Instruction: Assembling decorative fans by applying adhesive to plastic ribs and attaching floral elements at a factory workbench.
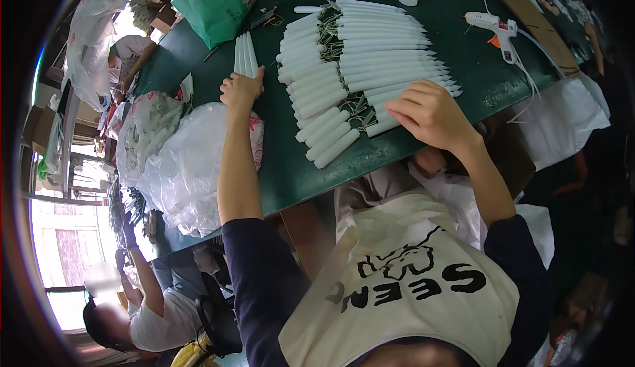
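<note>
1. Green tabletop (281, 185) fills the middle of a busy workroom, and at lower left a co-worker in a white top (169, 324) sits with both arms raised.

2. Centre stage, two columns of white tapers: the left column (321, 92) and the right column (383, 39) lie side by side, thin greenish strands (331, 29) bunched down the seam — probably laid this way so the strands stay gathered between them.

3. Over on the left, the left hand (241, 90) has its thumb and fingers closed around the near ends of a small bunch of white tapers (246, 56), apart from the columns; gripping one end seems to keep the bunch together.

4. Now the right hand (430, 112) — fingers curled, poised over the near end of the right column. Whether it pinches a taper, I cannot tell; the hand itself hides the contact.

5. Far right, a glue gun (496, 29) lies well apart, perhaps to keep its cord off the tapers. Plastic bags (188, 162) crowd the left edge.
</note>
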Demonstrator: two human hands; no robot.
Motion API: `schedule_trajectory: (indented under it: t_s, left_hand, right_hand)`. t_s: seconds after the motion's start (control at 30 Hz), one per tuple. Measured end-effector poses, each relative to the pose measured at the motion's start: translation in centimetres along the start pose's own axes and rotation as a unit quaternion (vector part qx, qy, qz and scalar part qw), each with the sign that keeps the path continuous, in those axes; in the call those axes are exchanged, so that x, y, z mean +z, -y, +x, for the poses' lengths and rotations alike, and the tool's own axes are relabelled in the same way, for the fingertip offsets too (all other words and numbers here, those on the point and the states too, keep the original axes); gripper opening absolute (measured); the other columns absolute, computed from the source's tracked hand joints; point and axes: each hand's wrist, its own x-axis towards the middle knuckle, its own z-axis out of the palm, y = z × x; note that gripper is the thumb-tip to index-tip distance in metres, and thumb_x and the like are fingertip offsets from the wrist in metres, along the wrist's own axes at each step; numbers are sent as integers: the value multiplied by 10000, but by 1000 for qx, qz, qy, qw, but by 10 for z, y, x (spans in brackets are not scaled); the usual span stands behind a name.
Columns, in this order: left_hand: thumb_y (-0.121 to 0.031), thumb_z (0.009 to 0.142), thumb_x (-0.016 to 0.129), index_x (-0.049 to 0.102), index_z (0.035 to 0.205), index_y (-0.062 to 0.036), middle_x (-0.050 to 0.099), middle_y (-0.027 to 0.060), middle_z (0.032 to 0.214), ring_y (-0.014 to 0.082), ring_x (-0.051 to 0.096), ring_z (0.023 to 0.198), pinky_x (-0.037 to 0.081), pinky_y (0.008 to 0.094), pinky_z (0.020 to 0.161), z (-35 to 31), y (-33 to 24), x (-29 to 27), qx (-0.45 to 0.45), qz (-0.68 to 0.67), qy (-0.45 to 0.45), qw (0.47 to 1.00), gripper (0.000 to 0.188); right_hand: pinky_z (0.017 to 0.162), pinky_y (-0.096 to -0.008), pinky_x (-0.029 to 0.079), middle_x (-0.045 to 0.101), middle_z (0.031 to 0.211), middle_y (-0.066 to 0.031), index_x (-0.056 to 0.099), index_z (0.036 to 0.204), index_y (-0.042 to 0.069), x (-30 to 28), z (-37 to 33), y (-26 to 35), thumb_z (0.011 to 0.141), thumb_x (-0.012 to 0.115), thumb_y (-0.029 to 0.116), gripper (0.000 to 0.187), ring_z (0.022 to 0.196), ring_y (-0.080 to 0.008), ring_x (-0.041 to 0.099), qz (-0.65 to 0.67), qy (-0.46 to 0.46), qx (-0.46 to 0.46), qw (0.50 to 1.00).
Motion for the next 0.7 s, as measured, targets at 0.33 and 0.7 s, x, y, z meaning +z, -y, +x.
schedule_trajectory:
  t_s: [0.33,0.7]
  left_hand:
    - [-294,793,752,643,970,-106,602,70,1004,278,551,971,417,397,835,-130,-56,-55,498,-217,-198,816,280]
    - [-167,758,741,636,951,-81,611,39,1020,242,549,996,413,380,832,-163,-53,-40,492,-136,-166,844,236]
  right_hand:
    - [791,-351,501,619,982,-62,687,968,43,27,22,-32,781,717,64,191,934,-247,580,9,-11,87,996]
    - [880,-364,476,564,1068,-66,682,973,30,58,32,-26,723,740,57,259,1020,-256,542,0,18,68,998]
